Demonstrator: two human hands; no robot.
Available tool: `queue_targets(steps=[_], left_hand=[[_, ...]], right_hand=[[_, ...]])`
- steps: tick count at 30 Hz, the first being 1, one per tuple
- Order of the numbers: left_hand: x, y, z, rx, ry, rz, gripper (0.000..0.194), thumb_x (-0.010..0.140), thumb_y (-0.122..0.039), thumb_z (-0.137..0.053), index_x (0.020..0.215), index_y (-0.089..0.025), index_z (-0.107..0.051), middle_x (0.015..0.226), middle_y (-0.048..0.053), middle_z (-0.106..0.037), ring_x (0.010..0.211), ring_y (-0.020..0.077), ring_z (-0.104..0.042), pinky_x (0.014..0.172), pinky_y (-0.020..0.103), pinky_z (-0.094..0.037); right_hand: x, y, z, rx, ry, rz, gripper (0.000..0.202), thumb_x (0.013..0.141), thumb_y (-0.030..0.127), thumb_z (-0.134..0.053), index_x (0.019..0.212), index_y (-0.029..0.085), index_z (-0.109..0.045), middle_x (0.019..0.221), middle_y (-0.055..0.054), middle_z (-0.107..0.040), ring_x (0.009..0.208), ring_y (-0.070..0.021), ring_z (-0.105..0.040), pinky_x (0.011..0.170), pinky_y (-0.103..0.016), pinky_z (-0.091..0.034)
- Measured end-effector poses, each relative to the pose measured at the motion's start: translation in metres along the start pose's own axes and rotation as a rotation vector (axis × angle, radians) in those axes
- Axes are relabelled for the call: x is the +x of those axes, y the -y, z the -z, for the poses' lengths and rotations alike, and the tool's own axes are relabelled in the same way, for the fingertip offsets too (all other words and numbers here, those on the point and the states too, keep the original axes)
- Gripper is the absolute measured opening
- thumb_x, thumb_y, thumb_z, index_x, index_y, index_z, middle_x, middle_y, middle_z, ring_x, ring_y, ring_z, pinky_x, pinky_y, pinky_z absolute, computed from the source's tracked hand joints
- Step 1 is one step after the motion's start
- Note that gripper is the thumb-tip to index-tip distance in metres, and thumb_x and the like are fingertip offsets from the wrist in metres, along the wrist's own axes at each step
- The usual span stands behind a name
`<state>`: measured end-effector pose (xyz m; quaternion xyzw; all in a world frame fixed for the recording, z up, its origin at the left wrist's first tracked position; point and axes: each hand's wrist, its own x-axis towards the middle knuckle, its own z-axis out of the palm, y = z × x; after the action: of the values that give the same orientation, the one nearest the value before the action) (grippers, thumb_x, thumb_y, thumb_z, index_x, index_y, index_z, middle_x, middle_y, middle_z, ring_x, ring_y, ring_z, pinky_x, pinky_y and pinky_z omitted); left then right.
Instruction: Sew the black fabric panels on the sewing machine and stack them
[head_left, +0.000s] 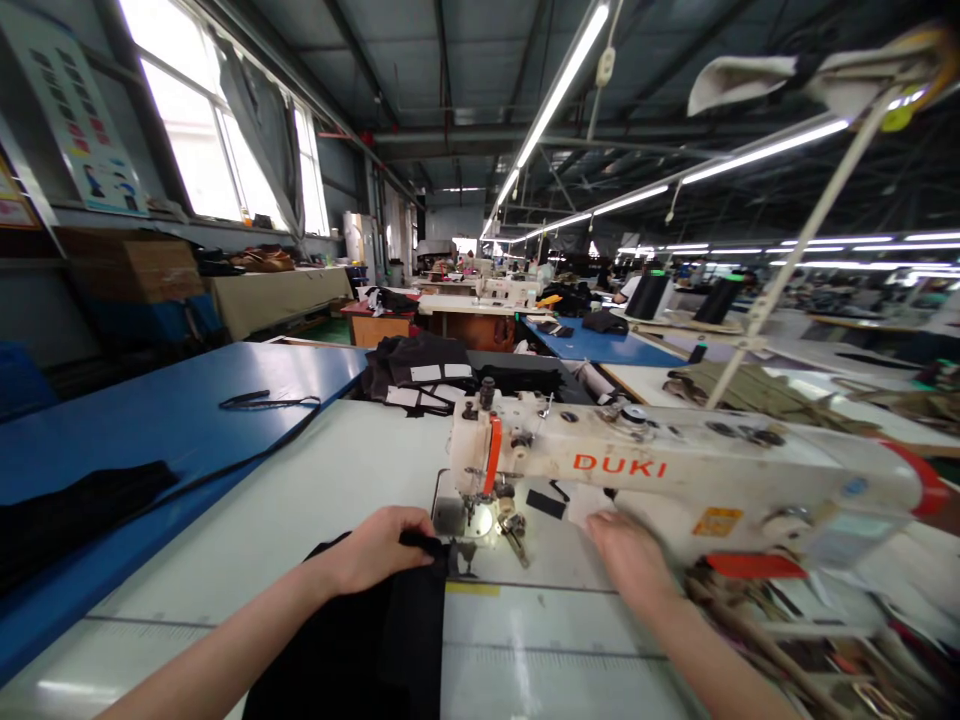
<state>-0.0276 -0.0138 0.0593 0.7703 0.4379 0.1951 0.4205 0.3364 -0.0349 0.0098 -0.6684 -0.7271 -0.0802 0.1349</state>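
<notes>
My left hand [386, 545] is closed on the upper edge of a black cloth piece [375, 640], thumb and fingers pinching it just left of the needle area. The cloth hangs toward me over the table's front. A white sewing machine [660, 465] marked "DUKI" stands ahead, its small lamp lighting the needle plate. My right hand [626, 550] reaches under the machine's arm and touches a white flat piece [589, 503]; its fingers are mostly hidden. A small black strip [546, 503] lies beside that piece. A metal guide [515, 540] sits right of the presser foot.
A blue table [300, 365] adjoins on the left, with a black strap [262, 402] and dark cloth [82, 500]. Behind the machine lies a pile of dark pieces with white labels [420, 365]. Scraps and tools fill a tray [810, 630] at right. A thread stand pole [795, 250] rises behind.
</notes>
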Motion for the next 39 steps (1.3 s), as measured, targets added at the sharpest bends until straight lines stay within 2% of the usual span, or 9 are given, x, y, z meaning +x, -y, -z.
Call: queue_targets(steps=[6, 12, 15, 18, 22, 27, 33, 36, 39], left_hand=[[-0.001, 0.000, -0.001, -0.022, 0.022, 0.010, 0.016, 0.068, -0.028, -0.064, 0.079, -0.017, -0.063, 0.081, -0.002, -0.065, 0.080, 0.0179, -0.058, 0.074, 0.025, -0.042], [0.001, 0.003, 0.001, -0.068, 0.053, -0.014, 0.014, 0.069, -0.026, -0.063, 0.080, -0.017, -0.063, 0.081, -0.002, -0.066, 0.080, 0.0175, -0.059, 0.075, 0.024, -0.043], [0.001, 0.002, 0.003, -0.079, 0.054, -0.018, 0.013, 0.069, -0.024, -0.062, 0.080, -0.017, -0.064, 0.081, -0.001, -0.066, 0.079, 0.0174, -0.059, 0.074, 0.024, -0.044], [0.001, -0.002, 0.007, -0.118, 0.047, -0.001, 0.014, 0.069, -0.023, -0.062, 0.081, -0.017, -0.064, 0.081, -0.001, -0.066, 0.079, 0.0172, -0.059, 0.074, 0.024, -0.044], [0.001, -0.005, 0.011, -0.189, 0.039, 0.002, 0.017, 0.070, -0.022, -0.062, 0.086, -0.016, -0.064, 0.084, 0.000, -0.067, 0.082, 0.0173, -0.060, 0.076, 0.025, -0.045], [0.000, -0.002, 0.011, -0.159, 0.026, -0.032, 0.018, 0.070, -0.020, -0.062, 0.087, -0.015, -0.065, 0.084, 0.001, -0.067, 0.082, 0.0174, -0.061, 0.077, 0.025, -0.046], [0.006, 0.016, 0.006, -0.061, 0.017, 0.007, 0.019, 0.069, -0.020, -0.062, 0.087, -0.016, -0.065, 0.082, 0.000, -0.068, 0.080, 0.0180, -0.061, 0.074, 0.025, -0.046], [0.011, 0.026, 0.004, -0.015, 0.021, 0.036, 0.020, 0.068, -0.020, -0.062, 0.088, -0.016, -0.066, 0.080, 0.001, -0.068, 0.079, 0.0188, -0.062, 0.073, 0.026, -0.046], [0.013, 0.029, 0.005, -0.023, 0.028, 0.037, 0.022, 0.068, -0.020, -0.062, 0.089, -0.016, -0.066, 0.082, 0.001, -0.069, 0.080, 0.0194, -0.062, 0.075, 0.027, -0.046]], right_hand=[[-0.002, -0.006, 0.004, 0.098, -0.149, -0.057, 0.027, 0.087, 0.025, -0.041, 0.077, 0.019, -0.066, 0.087, -0.009, -0.064, 0.085, -0.0238, -0.054, 0.076, -0.034, -0.040], [0.000, -0.014, 0.001, 0.274, -0.291, -0.240, 0.036, 0.085, 0.041, -0.040, 0.079, 0.017, -0.067, 0.083, -0.010, -0.068, 0.073, -0.0223, -0.061, 0.067, -0.033, -0.046], [-0.010, 0.000, 0.002, 0.373, -0.301, -0.295, 0.038, 0.083, 0.047, -0.042, 0.080, 0.018, -0.067, 0.078, -0.007, -0.069, 0.065, -0.0211, -0.063, 0.061, -0.032, -0.048], [-0.028, 0.036, 0.004, 0.535, -0.257, -0.186, 0.030, 0.082, 0.045, -0.047, 0.081, 0.022, -0.066, 0.084, -0.004, -0.070, 0.074, -0.0210, -0.064, 0.070, -0.032, -0.050], [-0.045, 0.100, 0.003, 0.666, -0.199, 0.132, 0.022, 0.087, 0.031, -0.046, 0.083, 0.023, -0.066, 0.094, -0.005, -0.067, 0.087, -0.0198, -0.063, 0.080, -0.032, -0.050], [-0.030, 0.154, -0.012, 0.664, -0.171, 0.390, 0.024, 0.089, 0.016, -0.042, 0.088, 0.023, -0.065, 0.100, -0.006, -0.064, 0.091, -0.0176, -0.061, 0.079, -0.030, -0.050], [-0.003, 0.161, -0.015, 0.503, -0.006, 0.533, 0.026, 0.087, 0.010, -0.044, 0.088, 0.021, -0.067, 0.100, -0.006, -0.064, 0.099, -0.0189, -0.057, 0.088, -0.035, -0.047], [-0.005, 0.154, -0.010, 0.473, 0.032, 0.541, 0.031, 0.083, 0.005, -0.044, 0.096, 0.022, -0.067, 0.108, -0.006, -0.061, 0.111, -0.0205, -0.050, 0.096, -0.038, -0.042], [-0.015, 0.147, -0.004, 0.473, 0.043, 0.489, 0.042, 0.079, 0.001, -0.040, 0.107, 0.022, -0.063, 0.115, -0.007, -0.057, 0.111, -0.0222, -0.047, 0.096, -0.041, -0.041]])
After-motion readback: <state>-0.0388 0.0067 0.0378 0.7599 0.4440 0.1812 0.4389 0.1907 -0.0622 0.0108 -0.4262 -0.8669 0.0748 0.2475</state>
